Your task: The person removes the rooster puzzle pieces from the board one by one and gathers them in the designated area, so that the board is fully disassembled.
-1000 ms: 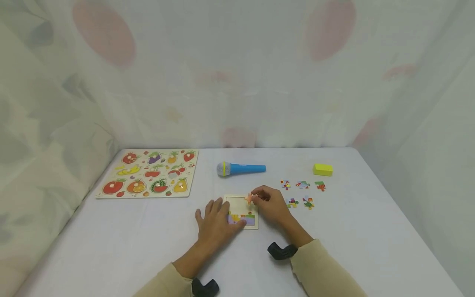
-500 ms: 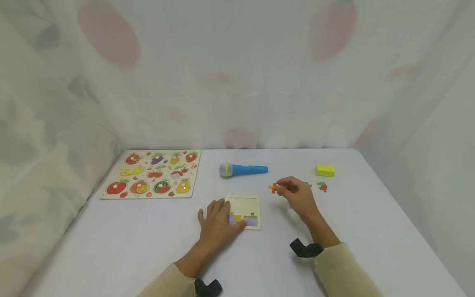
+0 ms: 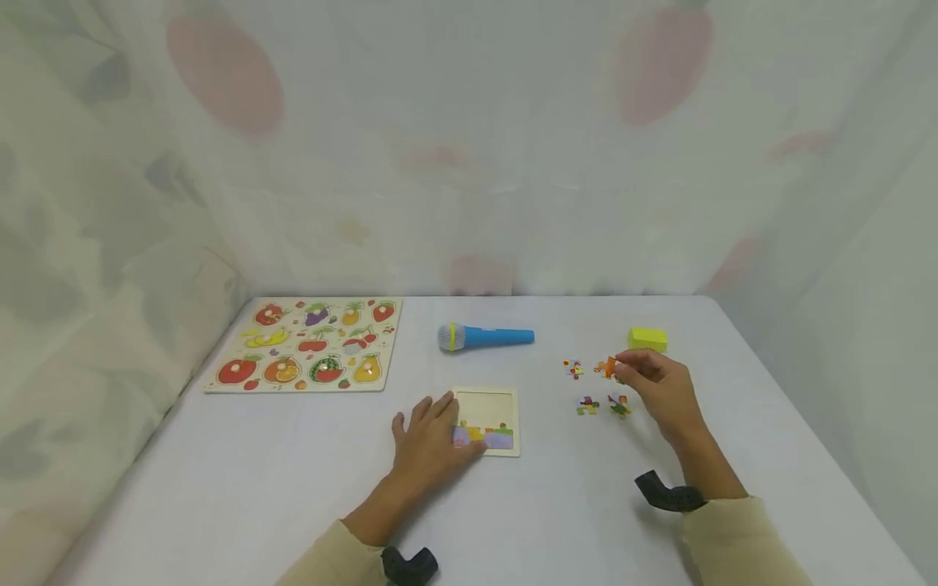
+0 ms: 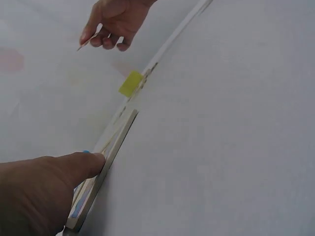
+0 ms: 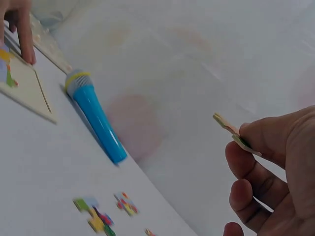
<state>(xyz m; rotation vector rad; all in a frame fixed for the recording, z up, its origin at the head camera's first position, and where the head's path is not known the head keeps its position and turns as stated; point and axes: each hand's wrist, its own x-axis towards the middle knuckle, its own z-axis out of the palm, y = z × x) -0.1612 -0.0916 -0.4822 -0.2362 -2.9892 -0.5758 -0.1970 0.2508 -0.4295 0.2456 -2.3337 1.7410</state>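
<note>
My left hand (image 3: pixel 432 443) lies on the left side of a small wooden puzzle tray (image 3: pixel 515 419), fingers spread along its edge and thumb across its lower part. Purple, yellow and green puzzle pieces (image 3: pixel 501 439) fill the tray's bottom row; bare wood shows above. Over the table to the right, my right hand (image 3: pixel 665 395) pinches an orange puzzle piece (image 3: pixel 610 367) between thumb and forefinger. In the right wrist view that puzzle piece (image 5: pixel 227 125) appears nearly edge-on, raised off the table. Below and left of this hand lie loose puzzle pieces (image 3: pixel 574 369); the hand partly hides others.
A blue toy microphone (image 3: pixel 498 336) with a grey head lies behind the tray. At the back left is a fruit peg puzzle board (image 3: pixel 344 340). A yellow block (image 3: pixel 648 338) stands behind my right hand. Patterned curtains (image 3: pixel 381 228) surround the white table (image 3: pixel 293 456).
My right hand has carried the orange puzzle piece from the tray rightward, out over the loose pieces. My left hand has stayed on the tray.
</note>
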